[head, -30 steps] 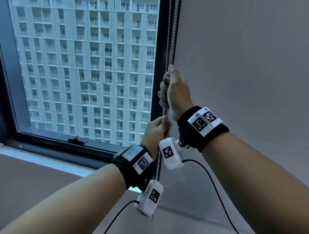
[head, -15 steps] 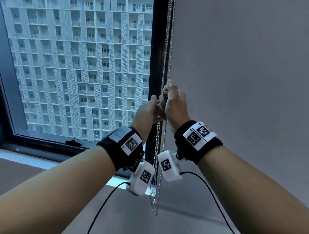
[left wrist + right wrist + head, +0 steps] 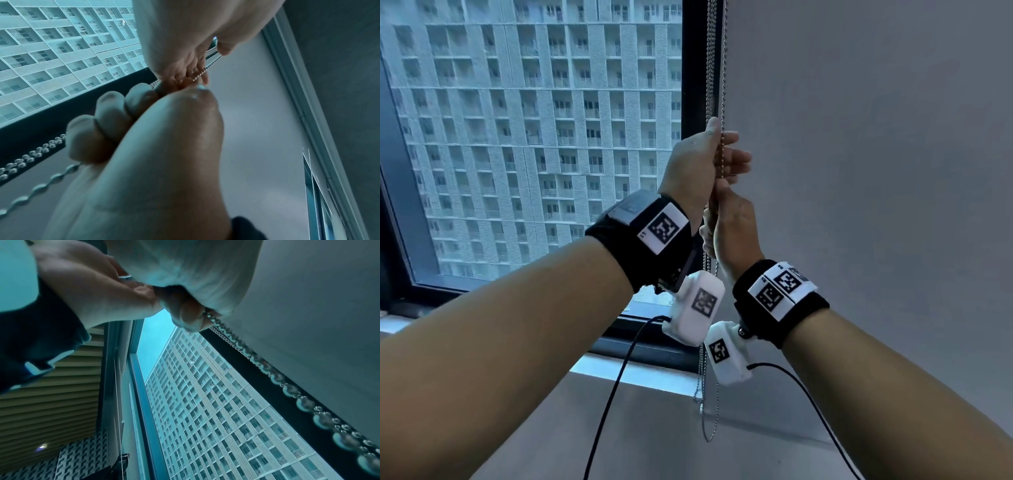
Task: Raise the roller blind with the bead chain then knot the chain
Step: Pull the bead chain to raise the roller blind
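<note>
Metal beads of the bead chain (image 3: 714,68) run in twin strands down the dark window frame (image 3: 693,85), at the junction of frame and grey wall (image 3: 859,171), and pass through both hands; the slack loop hangs below the wrists and ends short of the sill (image 3: 619,370). Left hand (image 3: 697,168) stands uppermost, thumb and fingers (image 3: 736,159) curled round the chain with the tips laid together on the wall side; right hand (image 3: 736,222) sits directly beneath and touching it, fist closed upon the same strands, as the left wrist view confirms with its fingers (image 3: 111,113) folded tight over the beads. Right wrist view shows the chain (image 3: 267,366) leaving the pinch and running along the frame; it also shows glass uncovered up to the sky. No blind fabric appears over the glass (image 3: 534,137) in any view; the roller itself is out of sight, so the height of the blind cannot be stated outright. Judgement: raising is complete or nearly so, and the work in hand is either a last hand-over-hand pull or the gathering of both strands for the knot; which of the two cannot be told. The next move calls for slack: the lower hand must hold tension while the other forms a loop from the hanging length and passes the tail through; beads slip readily, so the grip must not loosen until the knot is drawn snug.
</note>
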